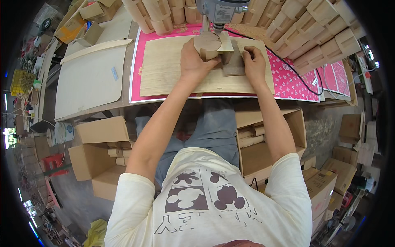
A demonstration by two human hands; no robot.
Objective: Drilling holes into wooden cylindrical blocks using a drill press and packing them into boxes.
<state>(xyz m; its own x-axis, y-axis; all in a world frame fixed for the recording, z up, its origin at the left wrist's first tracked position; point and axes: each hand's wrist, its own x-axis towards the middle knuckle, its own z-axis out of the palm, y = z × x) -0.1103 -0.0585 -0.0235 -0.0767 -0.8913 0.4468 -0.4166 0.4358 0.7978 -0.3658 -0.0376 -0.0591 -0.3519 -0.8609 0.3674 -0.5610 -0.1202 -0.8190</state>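
A round, light wooden piece [207, 41] stands on a pale board [164, 66], its flat end facing up. Wrapped round its left and near side is my left hand [192, 61], thumb reaching toward a metal bracket [226, 43]. Beside the bracket lies a small brown wooden plate [235, 68]. My right hand [255, 64] rests by the right edge of that plate with its fingers curled together; whatever they may hold is hidden. Just beyond the wooden piece stands a grey-blue power tool [222, 14], its lower end close to the bracket.
Stacks of hollowed wooden pieces [314, 41] rise behind the board, with sawdust around them. A black cable [290, 68] crosses the pink patterned cover [288, 84] at right. Cardboard boxes [103, 131] holding wooden pieces flank my legs below the table edge.
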